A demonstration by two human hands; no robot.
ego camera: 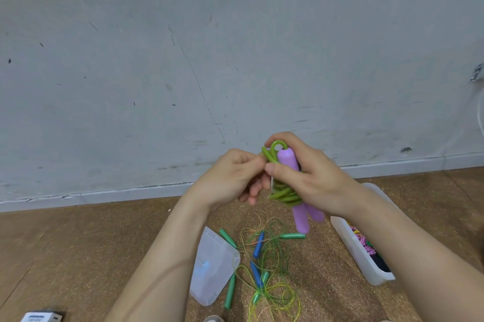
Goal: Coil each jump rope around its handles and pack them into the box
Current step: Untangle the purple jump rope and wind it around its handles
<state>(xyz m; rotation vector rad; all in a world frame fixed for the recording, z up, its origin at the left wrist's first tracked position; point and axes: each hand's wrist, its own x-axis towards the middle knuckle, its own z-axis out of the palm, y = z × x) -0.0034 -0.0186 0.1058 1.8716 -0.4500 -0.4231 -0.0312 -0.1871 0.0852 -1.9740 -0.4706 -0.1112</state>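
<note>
I hold a jump rope with two purple handles [301,219] and a green cord [284,194] wound around them, raised in front of the wall. My right hand [309,177] grips the handles and the coil, thumb across the front. My left hand [230,177] pinches the green cord near the top loop. On the floor below lies a tangle of thin ropes [264,264] with green and blue handles. The clear plastic box [358,248] stands at the right, partly behind my right forearm, with coloured ropes inside.
The box's clear lid [212,266] lies on the brown floor left of the tangle. A small white object [39,317] sits at the bottom left edge. The grey wall and its baseboard run close behind.
</note>
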